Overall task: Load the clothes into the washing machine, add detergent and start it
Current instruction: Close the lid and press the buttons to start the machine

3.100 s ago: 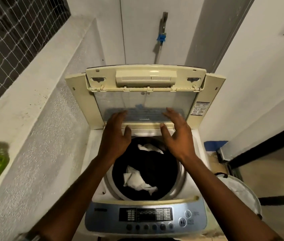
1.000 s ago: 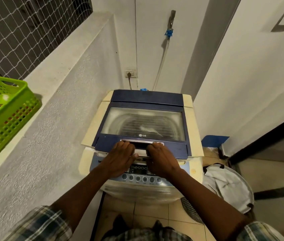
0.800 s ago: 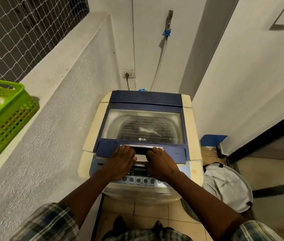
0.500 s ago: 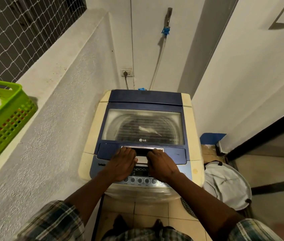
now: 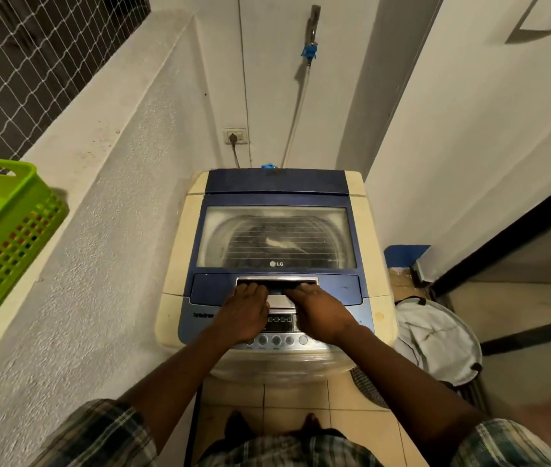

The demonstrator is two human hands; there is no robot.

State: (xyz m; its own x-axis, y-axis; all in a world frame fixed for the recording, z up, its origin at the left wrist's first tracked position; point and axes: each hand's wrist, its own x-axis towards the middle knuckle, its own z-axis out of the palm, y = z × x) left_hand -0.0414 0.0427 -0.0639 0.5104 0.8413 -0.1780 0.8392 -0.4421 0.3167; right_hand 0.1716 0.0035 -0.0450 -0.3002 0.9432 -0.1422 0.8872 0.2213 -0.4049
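Washing machine (image 5: 180, 257): top-loader, cream body with blue top, standing in a narrow corner between a rough plastered wall and a smooth white wall.
Lid (image 5: 355, 230): shut, lying flat; clear window in a blue frame.
Clothes (image 5: 281, 242): inside the drum, seen dimly through the window as a dark mass with one pale piece; beyond both hands, under the lid.
Lid handle (image 5: 277, 282): silver recess at the front edge of the lid, directly ahead of the knuckles.
Left hand (image 5: 242, 313): palm down, fingers together and extended, tips at the left part of the handle recess; resting flat, clamped on nothing.
Right hand (image 5: 321, 311): palm down, fingers together, tips at the right part of the recess; likewise gripping nothing. Whether the tips hook under the handle edge cannot be told.
Control panel (image 5: 277, 323): partly covered by both hands; small display visible between them, a row of round buttons just below.
Green basket (image 5: 8, 237): on the ledge at far left, well apart from the machine.
White laundry hamper (image 5: 435, 338): on the floor just right of the machine.
Wall socket (image 5: 235, 136): behind the machine, plug inserted.
Tap (image 5: 311, 35): high on the rear wall, blue fitting, hose running down to the machine's back.
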